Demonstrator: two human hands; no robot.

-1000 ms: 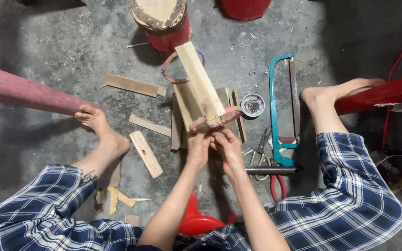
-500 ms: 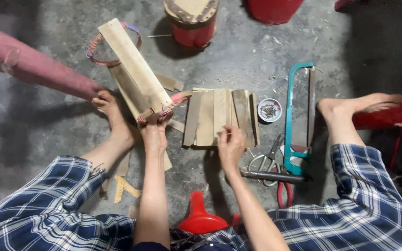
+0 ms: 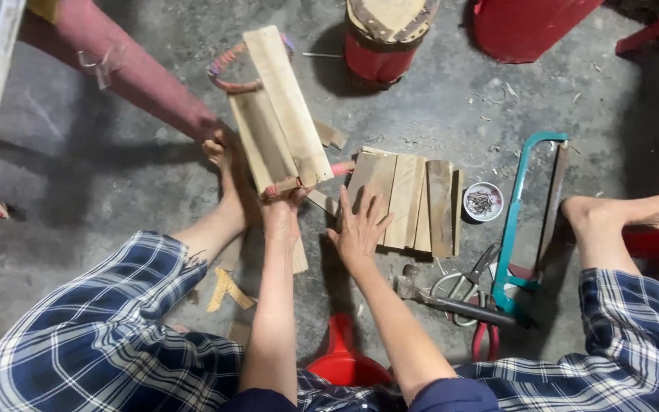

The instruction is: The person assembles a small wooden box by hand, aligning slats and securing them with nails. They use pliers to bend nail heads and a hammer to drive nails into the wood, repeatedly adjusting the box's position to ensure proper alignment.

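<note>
Head view: left hand (image 3: 282,207) clamps upright wooden slats (image 3: 280,107); right hand (image 3: 361,226) spread flat, gripping nothing, on floor slat pile (image 3: 409,200). Sorting step; probably needs picking another slat.

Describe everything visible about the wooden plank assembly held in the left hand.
The plank assembly is pale, bare wood: one long flat board laid over a second, wider one, offset so the lower shows at its left. It is raised off the concrete floor, tilted, its far end pointing away toward a woven ring. The left hand grips its near end, where a reddish piece crosses under the boards. It stands apart from the row of flat boards that the right hand presses on.
</note>
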